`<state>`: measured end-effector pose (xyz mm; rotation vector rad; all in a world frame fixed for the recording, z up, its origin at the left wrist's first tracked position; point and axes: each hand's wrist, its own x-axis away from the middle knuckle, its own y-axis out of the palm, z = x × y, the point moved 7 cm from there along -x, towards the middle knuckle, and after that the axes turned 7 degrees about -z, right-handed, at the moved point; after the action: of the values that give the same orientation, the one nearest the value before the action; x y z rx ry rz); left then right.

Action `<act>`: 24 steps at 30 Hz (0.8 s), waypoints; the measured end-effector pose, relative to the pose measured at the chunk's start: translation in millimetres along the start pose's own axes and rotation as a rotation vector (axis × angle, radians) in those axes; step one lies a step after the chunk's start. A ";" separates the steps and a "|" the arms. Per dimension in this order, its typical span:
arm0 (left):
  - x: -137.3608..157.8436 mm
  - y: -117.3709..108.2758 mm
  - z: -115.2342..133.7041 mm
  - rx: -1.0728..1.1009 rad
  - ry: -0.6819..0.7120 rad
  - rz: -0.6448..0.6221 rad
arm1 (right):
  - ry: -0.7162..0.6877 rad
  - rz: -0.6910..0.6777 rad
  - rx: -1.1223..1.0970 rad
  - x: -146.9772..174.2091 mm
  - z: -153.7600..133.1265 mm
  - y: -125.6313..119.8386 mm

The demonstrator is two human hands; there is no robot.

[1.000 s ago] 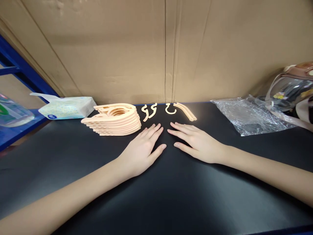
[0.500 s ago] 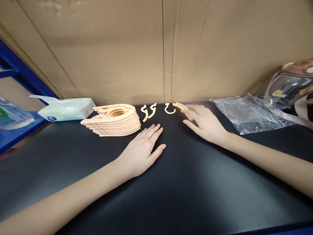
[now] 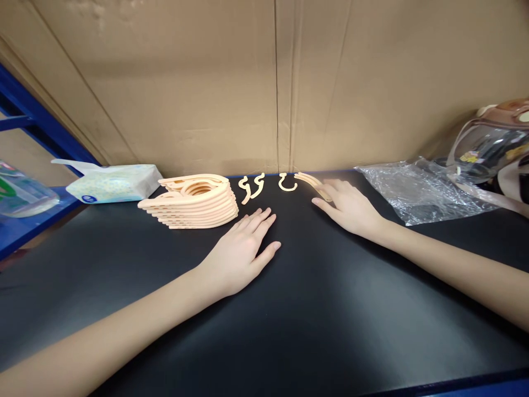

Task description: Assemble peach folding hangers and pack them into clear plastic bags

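My left hand (image 3: pixel 242 248) lies palm down on the black table (image 3: pixel 289 320), fingers stretched out and thumb apart, holding nothing. Just beyond its fingertips is a stack of peach plastic folding hangers (image 3: pixel 198 212). Two small curved peach pieces, a left one (image 3: pixel 247 190) and a right one (image 3: pixel 258 186), lie beside the stack. Further right there is a peach hanger hook (image 3: pixel 287 184). My right hand (image 3: pixel 351 207) is closed over slim curved hanger arms (image 3: pixel 309 181), which pass between its thumb and fingers; the fingers hide their near ends.
A tissue pack (image 3: pixel 115 183) sits at the back left, near a blue metal frame (image 3: pixel 45 127) and a clear container (image 3: pixel 25 193). A crumpled clear plastic bag (image 3: pixel 421 190) and a transparent bottle with a strap (image 3: pixel 483 149) are at the right. Cardboard (image 3: pixel 185 82) stands behind.
My right hand has shifted slightly to the right, and the curved hanger arms have moved with it. My left hand, the stack and the hook stay in place.
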<state>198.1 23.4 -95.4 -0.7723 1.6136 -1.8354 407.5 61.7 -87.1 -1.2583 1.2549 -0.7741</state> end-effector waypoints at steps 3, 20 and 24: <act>0.6 0.4 0.4 0.001 0.001 0.000 | 0.010 0.016 0.082 -2.2 5.5 -3.6; 7.6 -13.1 1.8 0.104 0.046 0.217 | -0.086 0.176 -0.149 10.1 -16.1 -27.0; 9.1 -18.3 2.2 0.120 0.068 0.290 | -0.327 0.079 -0.262 23.0 -50.1 -20.6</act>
<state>192.8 17.1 -76.5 -0.4031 1.5493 -1.7442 368.6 22.9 -66.0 -1.4684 1.1519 -0.3348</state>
